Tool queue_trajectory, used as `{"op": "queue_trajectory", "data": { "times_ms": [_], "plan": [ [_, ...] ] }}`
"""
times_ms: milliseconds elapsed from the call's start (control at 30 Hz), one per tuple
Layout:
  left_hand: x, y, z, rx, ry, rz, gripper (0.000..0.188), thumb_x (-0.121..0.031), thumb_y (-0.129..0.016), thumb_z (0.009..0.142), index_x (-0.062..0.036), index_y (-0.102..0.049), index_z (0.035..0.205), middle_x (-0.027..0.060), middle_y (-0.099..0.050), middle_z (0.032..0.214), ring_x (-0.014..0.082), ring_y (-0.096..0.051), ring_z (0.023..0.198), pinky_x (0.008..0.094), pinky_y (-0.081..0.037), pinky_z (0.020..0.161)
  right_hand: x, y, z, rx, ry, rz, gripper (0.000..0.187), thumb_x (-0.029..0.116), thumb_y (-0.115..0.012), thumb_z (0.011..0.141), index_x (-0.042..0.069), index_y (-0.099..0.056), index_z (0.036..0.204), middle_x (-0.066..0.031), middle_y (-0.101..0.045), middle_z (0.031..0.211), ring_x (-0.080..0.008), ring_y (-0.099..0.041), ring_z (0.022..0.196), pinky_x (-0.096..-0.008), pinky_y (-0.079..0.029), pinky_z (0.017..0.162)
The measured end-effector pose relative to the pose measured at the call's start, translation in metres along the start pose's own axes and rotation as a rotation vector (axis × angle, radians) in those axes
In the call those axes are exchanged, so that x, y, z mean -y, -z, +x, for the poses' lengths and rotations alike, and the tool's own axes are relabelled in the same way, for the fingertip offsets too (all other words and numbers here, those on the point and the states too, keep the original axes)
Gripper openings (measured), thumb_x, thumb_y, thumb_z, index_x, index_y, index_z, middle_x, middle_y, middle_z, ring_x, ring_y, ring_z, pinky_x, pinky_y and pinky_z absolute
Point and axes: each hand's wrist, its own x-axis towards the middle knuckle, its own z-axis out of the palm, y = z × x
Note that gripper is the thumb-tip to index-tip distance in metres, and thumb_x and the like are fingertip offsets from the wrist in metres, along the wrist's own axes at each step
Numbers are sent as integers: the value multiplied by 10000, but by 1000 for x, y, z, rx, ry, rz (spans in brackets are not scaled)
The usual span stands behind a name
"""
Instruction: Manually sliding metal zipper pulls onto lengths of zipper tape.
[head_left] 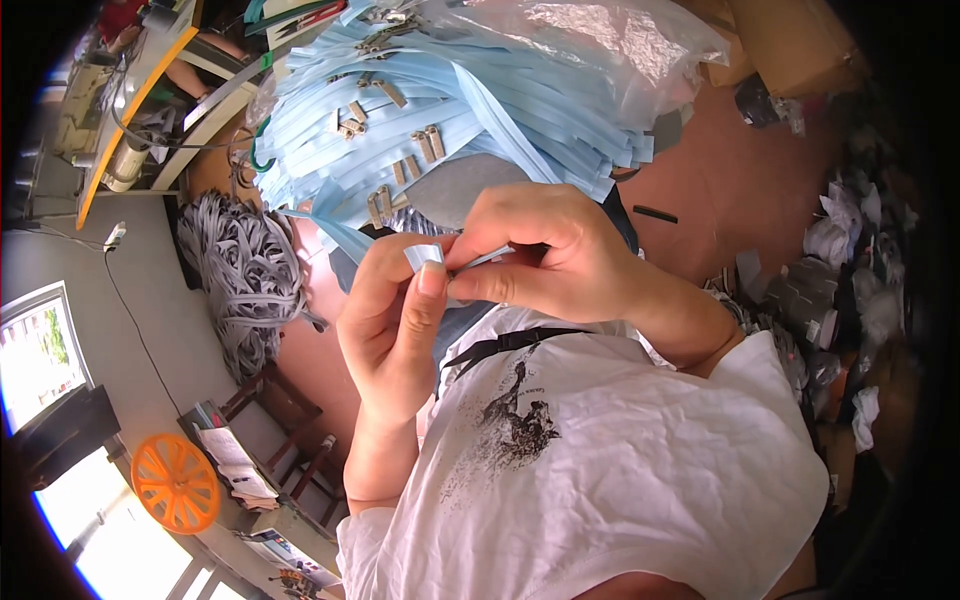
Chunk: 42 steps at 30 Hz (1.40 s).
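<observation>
Both hands meet in front of my chest, fingertips close together. My left hand (392, 322) pinches a light blue zipper tape (424, 256) between thumb and fingers; its end shows above the thumb. My right hand (560, 250) is closed on another stretch of light blue tape, which runs between its thumb and curled fingers. Whatever lies right at the fingertips is too small and covered to make out. Beyond my hands spreads a big pile of light blue zippers (340, 165), with several metal zipper pulls (390, 94) lying on it.
Clear plastic wrap (640, 35) covers the pile's far right. Grey strips (245, 280) lie tangled on the floor at left, near a dark wooden chair (275, 410) and an orange wheel (175, 483). Bags and scraps (835, 235) line the right side. Another person's arm (188, 78) shows at upper left.
</observation>
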Motion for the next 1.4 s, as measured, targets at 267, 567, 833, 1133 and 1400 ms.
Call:
{"op": "queue_trajectory", "data": {
  "times_ms": [267,567,833,1133,1400],
  "plan": [
    [1,-2,-5,-4,152,-81,229,-88,-618,942,69,-604,1107,52,-611,930,99,-569,783,219,-466,704,-11,-7,2,-119,143,-1,132,76,-729,828,39,-706,953,-58,-642,769,-156,-593,626,-274,-434,531],
    [2,0,-6,-47,129,53,124,-32,-654,904,58,-648,989,33,-600,845,83,-549,742,214,-440,671,-11,-9,2,-226,128,-58,115,113,-757,809,51,-739,904,-42,-658,729,-146,-617,612,-262,-464,532],
    [5,0,-10,-50,207,-47,153,-77,-640,922,46,-622,1011,101,-669,886,150,-633,777,262,-507,727,-10,1,1,-235,-47,-16,104,132,-757,809,64,-743,885,-24,-636,698,-107,-577,616,-240,-438,545],
    [-2,3,-1,-121,185,-103,255,-99,-566,946,54,-517,1144,170,-670,921,197,-640,738,312,-525,681,-29,6,-8,-267,-383,1087,241,-7,-539,898,10,-574,1135,-76,-619,1057,-168,-609,927,-264,-473,790],
    [5,5,-3,-174,244,-173,259,-49,-502,942,56,-500,1179,149,-636,901,195,-620,688,331,-537,615,-29,8,-12,-278,-427,1225,226,-11,-502,947,14,-515,1171,-199,-573,1231,-311,-551,1211,-418,-454,1046]
  ]
}}
